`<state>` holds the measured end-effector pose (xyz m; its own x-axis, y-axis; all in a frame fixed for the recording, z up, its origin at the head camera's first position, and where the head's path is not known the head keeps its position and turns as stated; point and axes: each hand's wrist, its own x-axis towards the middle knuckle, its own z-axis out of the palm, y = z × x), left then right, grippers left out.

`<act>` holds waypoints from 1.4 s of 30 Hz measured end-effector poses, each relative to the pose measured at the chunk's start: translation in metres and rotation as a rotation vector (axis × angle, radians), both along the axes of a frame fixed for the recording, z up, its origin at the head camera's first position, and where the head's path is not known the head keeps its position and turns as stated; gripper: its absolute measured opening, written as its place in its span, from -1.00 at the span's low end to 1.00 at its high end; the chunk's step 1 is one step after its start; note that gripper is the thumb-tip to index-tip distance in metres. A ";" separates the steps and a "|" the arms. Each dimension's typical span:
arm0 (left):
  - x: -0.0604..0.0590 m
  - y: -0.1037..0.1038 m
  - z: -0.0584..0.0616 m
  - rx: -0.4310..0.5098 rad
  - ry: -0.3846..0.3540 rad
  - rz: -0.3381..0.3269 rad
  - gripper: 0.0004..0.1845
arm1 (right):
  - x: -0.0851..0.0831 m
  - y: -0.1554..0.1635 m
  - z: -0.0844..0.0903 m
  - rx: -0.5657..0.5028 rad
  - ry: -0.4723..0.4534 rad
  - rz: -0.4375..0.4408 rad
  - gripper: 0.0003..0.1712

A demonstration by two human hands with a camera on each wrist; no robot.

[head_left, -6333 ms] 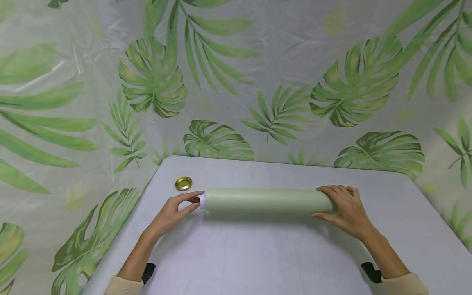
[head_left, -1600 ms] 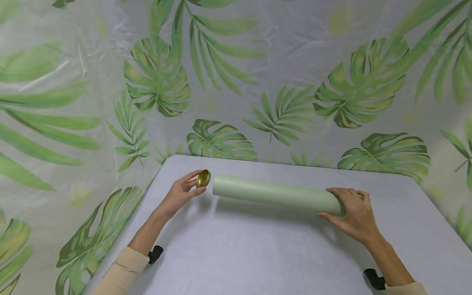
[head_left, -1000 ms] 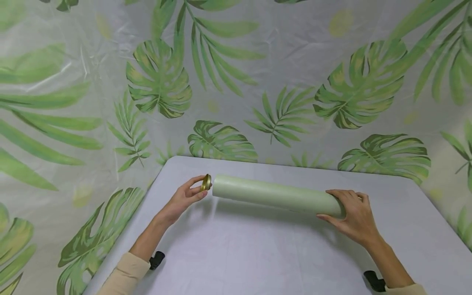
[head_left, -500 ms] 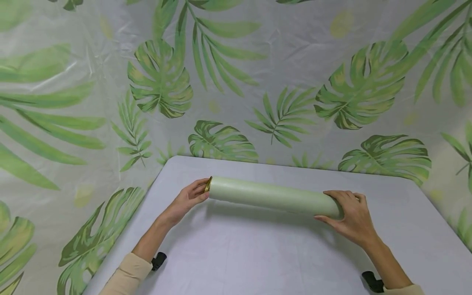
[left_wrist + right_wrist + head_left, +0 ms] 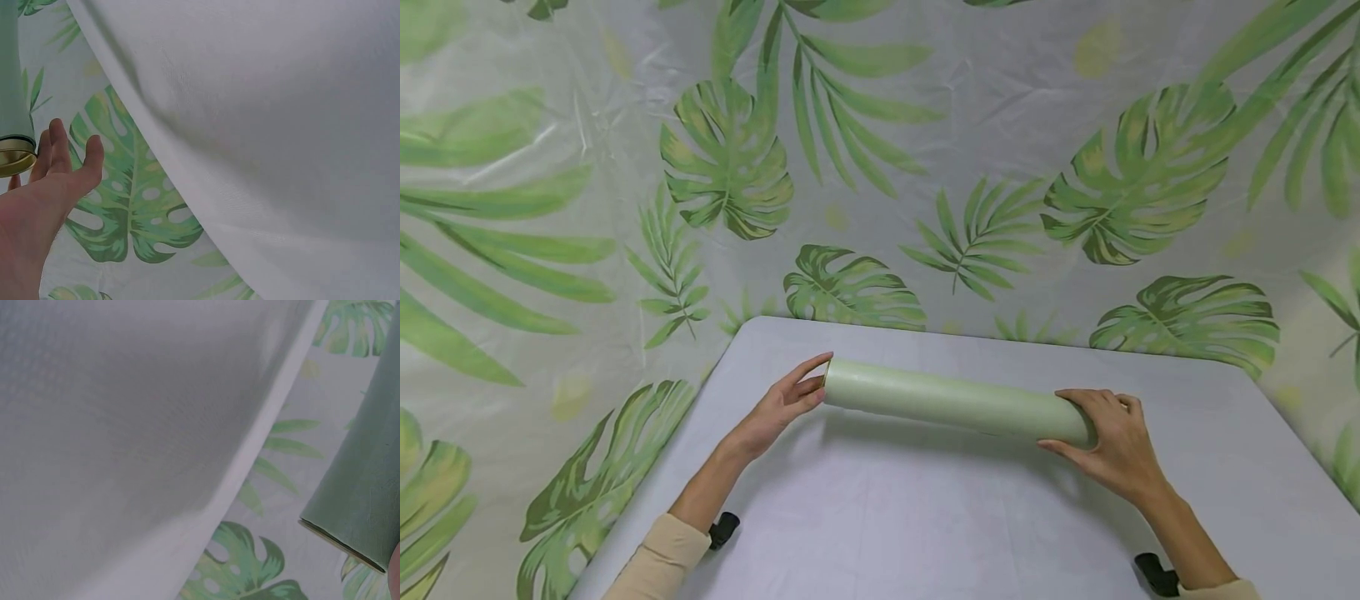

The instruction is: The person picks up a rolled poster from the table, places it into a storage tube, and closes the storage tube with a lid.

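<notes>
Pressing flat-fingered, the left hand (image 5: 782, 402) has seated the gold cap (image 5: 14, 156) on the tube (image 5: 951, 400); the right hand (image 5: 1108, 442) still clasps its other end, mid-table (image 5: 925, 533), edges well apart.

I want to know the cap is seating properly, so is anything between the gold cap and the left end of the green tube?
Nothing visible. In the left wrist view the gold cap sits directly on the end of the green tube, with no gap showing. The left hand presses against that end, and the right hand grips the tube's other end.
</notes>
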<state>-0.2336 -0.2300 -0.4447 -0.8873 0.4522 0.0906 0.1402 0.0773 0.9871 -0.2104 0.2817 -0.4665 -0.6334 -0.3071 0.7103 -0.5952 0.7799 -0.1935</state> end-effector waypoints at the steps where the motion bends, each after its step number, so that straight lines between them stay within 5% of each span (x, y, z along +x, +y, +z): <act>1: 0.000 0.000 0.000 0.000 0.003 -0.002 -0.35 | 0.000 0.000 0.000 0.001 -0.002 0.000 -0.07; 30: 0.004 -0.002 -0.001 -0.021 0.008 -0.028 -0.36 | 0.000 -0.003 0.001 0.074 0.012 0.015 -0.09; 42: 0.007 -0.010 0.000 -0.025 0.039 0.031 -0.39 | -0.006 -0.014 0.009 0.084 -0.014 0.071 -0.09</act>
<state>-0.2268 -0.2400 -0.4448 -0.8968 0.4274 0.1145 0.1756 0.1063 0.9787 -0.2167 0.2673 -0.4570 -0.6180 -0.4092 0.6713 -0.6469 0.7499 -0.1385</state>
